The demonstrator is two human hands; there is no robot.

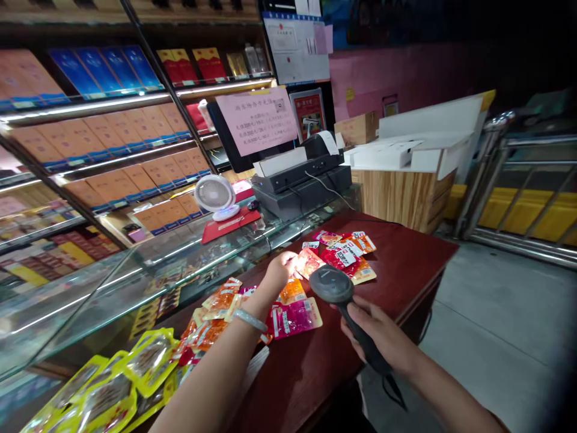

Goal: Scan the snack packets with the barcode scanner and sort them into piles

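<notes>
Shelves [106, 135]: on the far left we see rows of upright boxes, mostly orange-brown with blue bases, blue and red ones higher up.
Yellow packets [151, 362]: heaped at the near left end of the table [415, 249], hiding its edge from us there.
Glass counter [106, 304]: runs along the table's left edge.
White fan [215, 192]: stands on the glass counter, over a red board [232, 226].
Orange packets [223, 297]: a loose pile between the table's left edge and the left forearm.
Left hand [280, 269]: pale bracelet [251, 320] at the wrist, fingers curled in and pinching the lit packet, though glare washes out the fingertips for us.
Magenta packet [296, 317]: flat on the table, just right of that forearm.
Lit packet [311, 263]: near the middle of the table's left edge, bright under the light; we cannot tell whether it touches the wood.
Scanner [332, 285]: dark grey, its head just beside the lit packet, its handle slanting toward the table's front edge.
Mixed packets [349, 257]: red, orange and pink, overlapping toward the table's far edge.
Right hand [381, 331]: wrapped round the scanner's handle.
Metal railing [518, 180]: we see it well beyond the table's right corner.
</notes>
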